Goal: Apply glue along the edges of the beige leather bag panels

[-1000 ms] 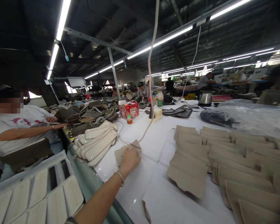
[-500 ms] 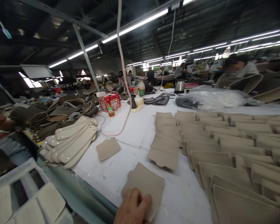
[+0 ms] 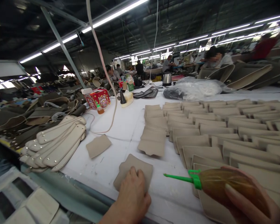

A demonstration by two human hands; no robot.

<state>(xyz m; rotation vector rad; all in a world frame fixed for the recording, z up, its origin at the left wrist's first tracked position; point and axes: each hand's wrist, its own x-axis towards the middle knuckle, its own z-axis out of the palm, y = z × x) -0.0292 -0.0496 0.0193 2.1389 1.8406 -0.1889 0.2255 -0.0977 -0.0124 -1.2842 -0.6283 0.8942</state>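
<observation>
A beige leather piece [image 3: 135, 165] lies on the white table just ahead of me. My left hand [image 3: 133, 193] is on its near part with bent fingers, closed on it; the near edge is hidden under the hand. On the right, my right hand [image 3: 249, 199] grips a squeeze bottle of glue [image 3: 224, 186], tilted on its side. The bottle is clear with amber-brown liquid, and its long green nozzle [image 3: 179, 178] points left above the table. Another beige piece [image 3: 98, 146] lies flat farther left. An overlapping row of pieces [image 3: 152, 140] runs beyond my left hand.
Many folded beige pieces [image 3: 207, 127] cover the right side of the table. White studded straps [image 3: 58, 143] are stacked at the left edge. Farther back are a red box [image 3: 98, 99], a small green-capped bottle [image 3: 100, 109], a hanging hose [image 3: 102, 62] and a plastic bag [image 3: 198, 88].
My right hand has come into view at the lower right, holding the glue bottle. My left hand has moved farther onto the leather piece. The view has shifted to the right.
</observation>
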